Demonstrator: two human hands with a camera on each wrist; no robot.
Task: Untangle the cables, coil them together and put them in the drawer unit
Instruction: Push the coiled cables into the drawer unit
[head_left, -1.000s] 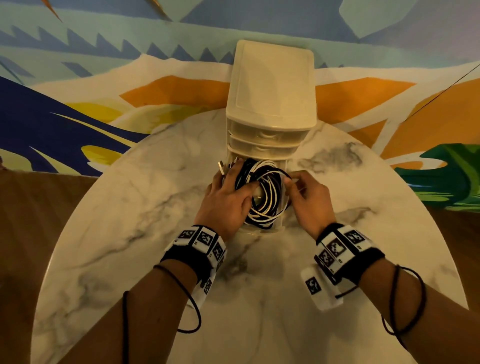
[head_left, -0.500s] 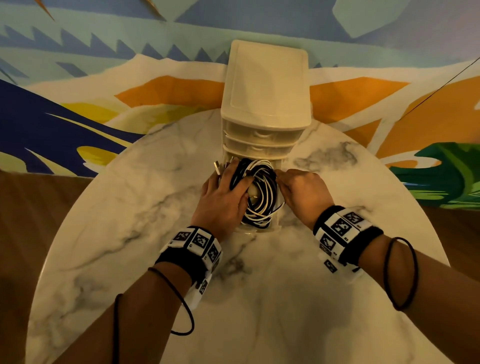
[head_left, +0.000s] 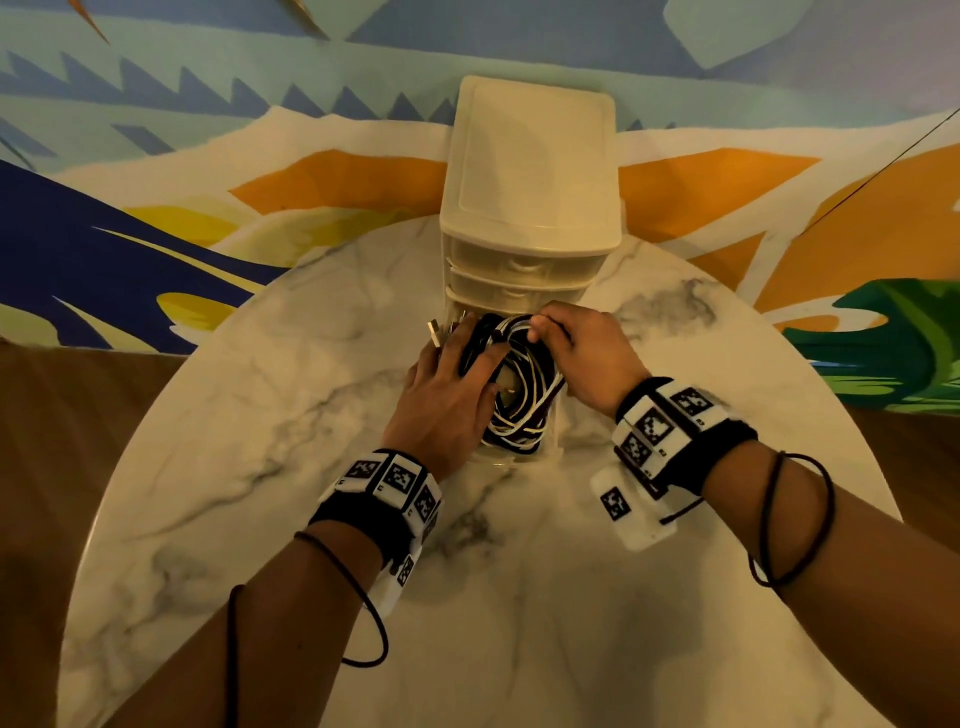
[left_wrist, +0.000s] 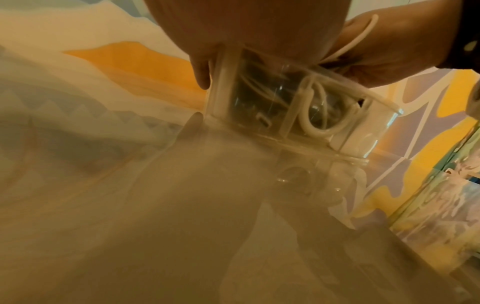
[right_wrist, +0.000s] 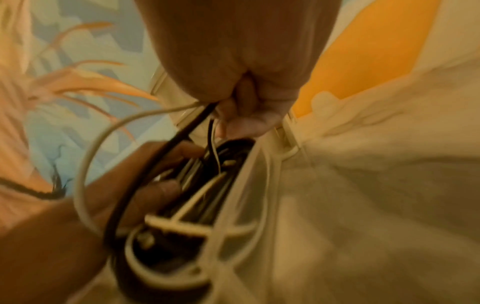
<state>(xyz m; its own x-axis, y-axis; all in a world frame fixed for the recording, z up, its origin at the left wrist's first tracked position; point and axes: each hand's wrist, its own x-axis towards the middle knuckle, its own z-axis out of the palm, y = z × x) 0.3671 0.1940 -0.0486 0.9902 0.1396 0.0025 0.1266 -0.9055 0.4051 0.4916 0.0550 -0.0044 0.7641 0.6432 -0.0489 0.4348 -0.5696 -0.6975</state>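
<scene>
The coiled cables (head_left: 519, 395) are filling the pulled-out bottom drawer (head_left: 551, 431), both hands crowding over it. The drawer unit (head_left: 530, 208) is blocking the far side; bare marble table (head_left: 260, 415) is lying open left, right and near.

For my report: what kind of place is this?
Probably a lounge or café corner, not a workshop: a round marble table against a painted wall mural, with a small plastic drawer unit on it.
</scene>
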